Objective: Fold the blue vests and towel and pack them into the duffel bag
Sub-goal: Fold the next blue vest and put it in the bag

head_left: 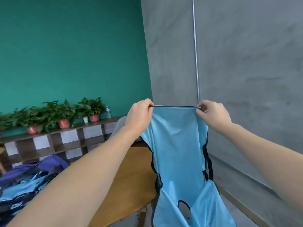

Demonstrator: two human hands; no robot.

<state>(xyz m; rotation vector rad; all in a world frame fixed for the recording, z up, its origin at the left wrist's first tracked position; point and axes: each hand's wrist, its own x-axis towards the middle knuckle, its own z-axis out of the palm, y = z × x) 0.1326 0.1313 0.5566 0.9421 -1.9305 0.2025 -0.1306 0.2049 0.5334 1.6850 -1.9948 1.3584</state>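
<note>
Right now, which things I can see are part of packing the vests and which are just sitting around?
Part of the job:
vest, held up by its hem in left hand and right hand
other vests piled on the table
duffel bag

Just sitting around:
potted plants
shelf
bottle

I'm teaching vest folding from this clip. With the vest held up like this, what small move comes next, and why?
Probably lower it onto the wooden table to lay it flat. The left hand and right hand each pinch an end of one edge of the blue vest, which hangs unfolded in the air.
</note>
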